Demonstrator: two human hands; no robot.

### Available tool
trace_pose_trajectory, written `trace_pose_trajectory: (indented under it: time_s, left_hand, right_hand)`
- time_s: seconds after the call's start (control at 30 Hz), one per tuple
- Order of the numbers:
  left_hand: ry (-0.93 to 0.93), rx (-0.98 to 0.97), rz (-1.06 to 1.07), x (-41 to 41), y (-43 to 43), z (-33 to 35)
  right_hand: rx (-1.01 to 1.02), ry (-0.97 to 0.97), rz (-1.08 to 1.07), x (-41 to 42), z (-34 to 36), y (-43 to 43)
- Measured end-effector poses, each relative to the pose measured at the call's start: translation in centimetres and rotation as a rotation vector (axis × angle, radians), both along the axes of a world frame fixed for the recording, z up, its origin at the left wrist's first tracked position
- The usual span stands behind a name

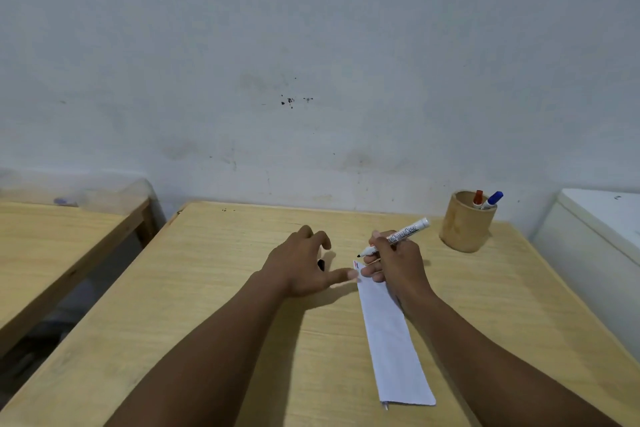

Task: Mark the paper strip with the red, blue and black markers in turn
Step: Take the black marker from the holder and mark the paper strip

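The paper strip (389, 333) lies lengthwise on the wooden table (207, 305), its near end close to the table's front edge and its far end under the hands. The right hand (394, 263) is closed around the black marker (394, 237), tip uncapped and poised just above the strip's far end, where a small red mark shows. The left hand (304, 263) is spread open, thumb pressing the strip's left edge beside a black cap (321, 264). The bamboo cup (465, 222) holds the red marker (478, 198) and blue marker (493, 199) near the far right corner. Bare tabletop stretches left; a stained wall (311, 62) stands behind.
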State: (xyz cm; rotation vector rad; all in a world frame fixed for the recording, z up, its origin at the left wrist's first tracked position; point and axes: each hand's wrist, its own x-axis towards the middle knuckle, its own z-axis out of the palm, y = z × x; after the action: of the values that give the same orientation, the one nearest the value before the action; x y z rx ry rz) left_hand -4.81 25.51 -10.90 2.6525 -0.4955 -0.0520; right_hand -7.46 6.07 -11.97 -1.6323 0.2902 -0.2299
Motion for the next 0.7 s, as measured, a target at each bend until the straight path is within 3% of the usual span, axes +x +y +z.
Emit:
trace_pose_trajectory:
  time_s: [0.23,0.53,0.7]
  left_hand:
    - [-0.242,0.171,-0.076,-1.8,-1.6,-0.7]
    - [-0.245,0.240,-0.066,-1.9,-1.8,-2.0]
    - [-0.158,0.282,-0.064,-1.8,-2.1,-1.7]
  right_hand:
    - [-0.047,-0.051,-0.018,-0.1,-1.4,0.4]
    - [-0.272,-0.025,-0.005,-0.6,-1.0,-0.7]
    - [-0.346,-0.010,0.001,-0.6,-1.2,-0.9]
